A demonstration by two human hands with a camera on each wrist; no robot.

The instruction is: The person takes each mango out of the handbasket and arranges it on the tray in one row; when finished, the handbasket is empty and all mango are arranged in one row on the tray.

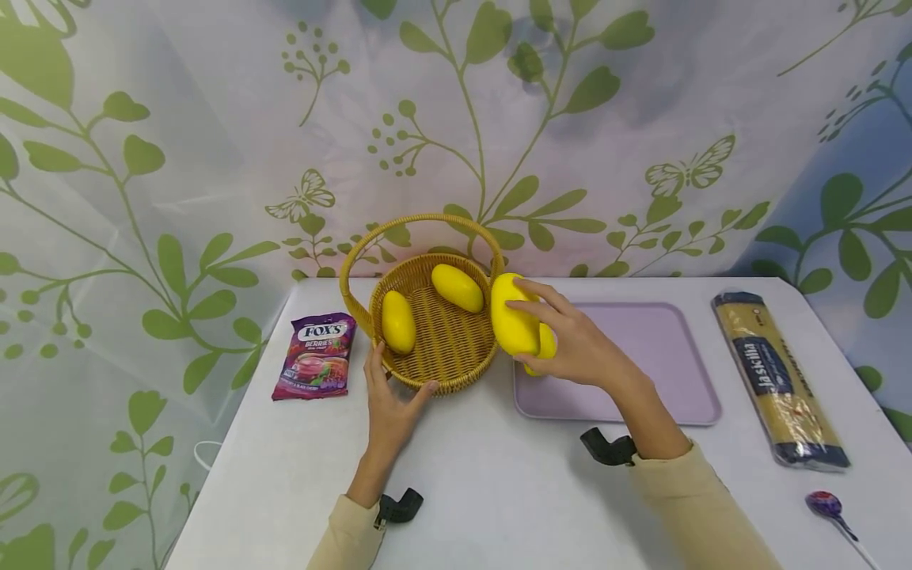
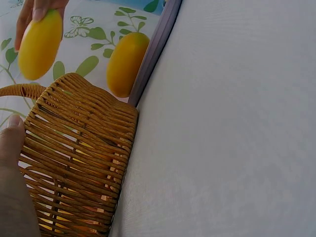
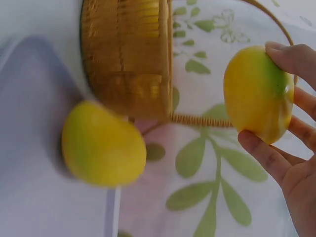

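Note:
A yellow mango with a green patch is held by my right hand, fingers and thumb around it, just off the basket's right side. Below it, another mango sits on the lilac tray, mostly hidden in the head view. The wicker basket holds two mangoes, one at its left and one at the back. My left hand grips the basket's front left side; its thumb lies against the outer wall in the left wrist view.
The basket's tall handle arches over its back. A purple sweets packet lies left of the basket. Right of the tray are a spaghetti pack and a lollipop. A printed leaf-pattern curtain stands behind the white table.

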